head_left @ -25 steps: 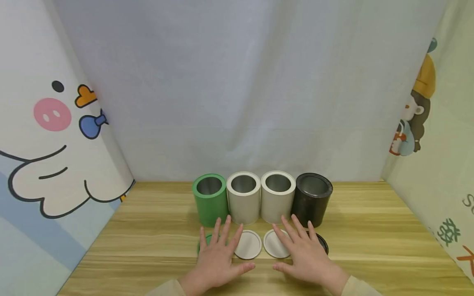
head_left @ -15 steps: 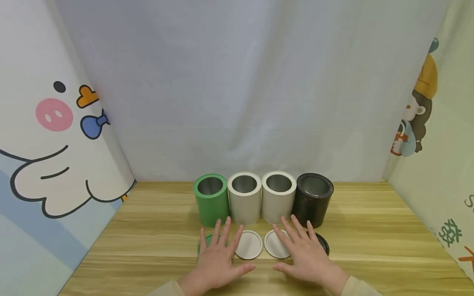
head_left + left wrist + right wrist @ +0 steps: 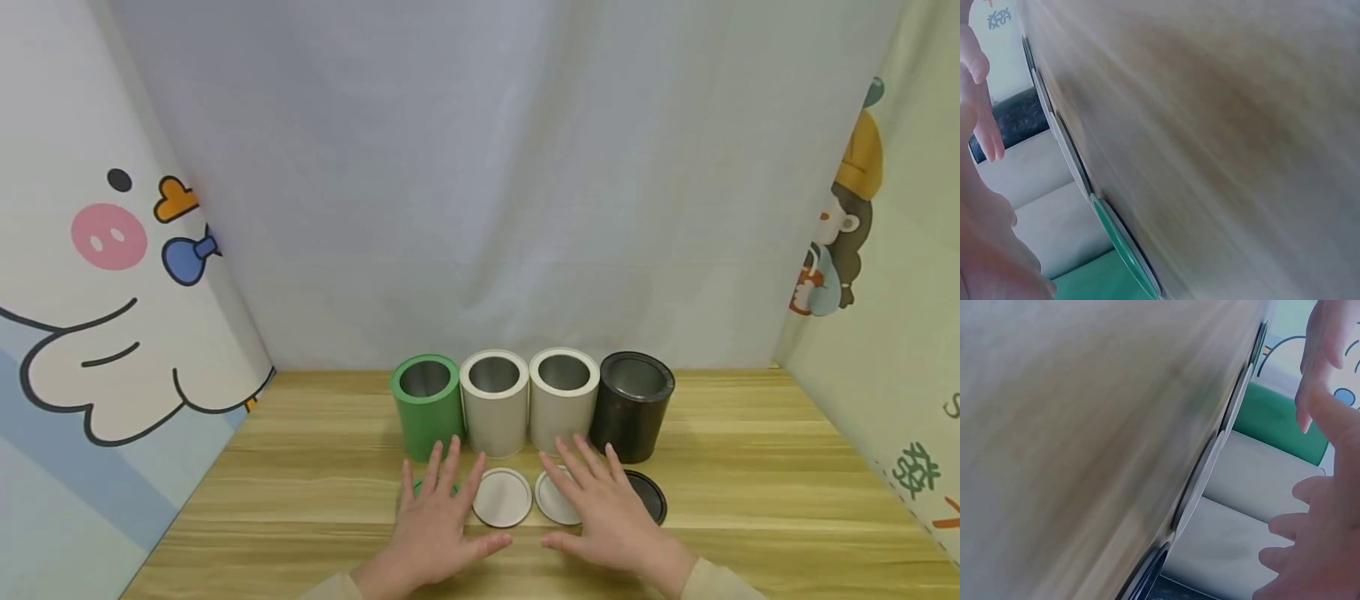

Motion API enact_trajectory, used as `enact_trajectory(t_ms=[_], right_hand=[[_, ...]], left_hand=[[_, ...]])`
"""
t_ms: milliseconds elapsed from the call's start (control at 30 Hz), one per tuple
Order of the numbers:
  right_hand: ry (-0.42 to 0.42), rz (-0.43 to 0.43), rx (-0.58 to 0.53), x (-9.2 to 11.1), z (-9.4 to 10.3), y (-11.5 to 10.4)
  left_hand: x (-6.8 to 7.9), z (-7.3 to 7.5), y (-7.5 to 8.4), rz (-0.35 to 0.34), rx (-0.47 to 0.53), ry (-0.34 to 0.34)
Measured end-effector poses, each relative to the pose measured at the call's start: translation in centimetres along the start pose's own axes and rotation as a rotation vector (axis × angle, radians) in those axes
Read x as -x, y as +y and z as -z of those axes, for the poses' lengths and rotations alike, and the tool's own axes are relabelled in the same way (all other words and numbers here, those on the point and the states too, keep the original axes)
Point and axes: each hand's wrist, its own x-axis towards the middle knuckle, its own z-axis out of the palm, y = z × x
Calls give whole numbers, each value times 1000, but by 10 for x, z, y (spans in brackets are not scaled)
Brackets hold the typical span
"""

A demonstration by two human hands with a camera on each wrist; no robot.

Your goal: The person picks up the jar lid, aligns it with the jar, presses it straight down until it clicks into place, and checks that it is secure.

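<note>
Both hands hover palm down with fingers spread, holding nothing. My left hand [image 3: 438, 525] overlaps the green lid [image 3: 448, 487] in the head view. My right hand [image 3: 607, 517] covers parts of the right white lid [image 3: 557, 498] and the black lid [image 3: 651, 498]. Between the hands lies the left white lid [image 3: 502, 498]. Behind the lids stand a green can [image 3: 429, 425], two off-white cans, left [image 3: 497, 423] and right [image 3: 564, 417], and a black can [image 3: 632, 421], side by side with their tops open. The wrist views show the lids flat on the table, with the fingers above it.
The wooden table [image 3: 285, 483] reaches back to a grey curtain [image 3: 480, 183]. On the left hangs a cloth [image 3: 112, 333] printed with a cartoon duck; on the right is a pale green printed cloth [image 3: 885, 350].
Both hands have shifted slightly left in the head view, baring more of the black lid. The cans and lids have stayed in place.
</note>
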Motion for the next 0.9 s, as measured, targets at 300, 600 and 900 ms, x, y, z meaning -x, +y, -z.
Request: enact_trajectory(t_ms=[300, 600, 900], right_hand=[[1, 9, -52, -9, -3, -6], [22, 49, -109, -23, -10, -13], [25, 69, -225, -38, -14, -28]], left_hand=[[-2, -2, -6, -20, 55, 109], [2, -3, -22, -63, 99, 175], [5, 4, -40, -104, 119, 243]])
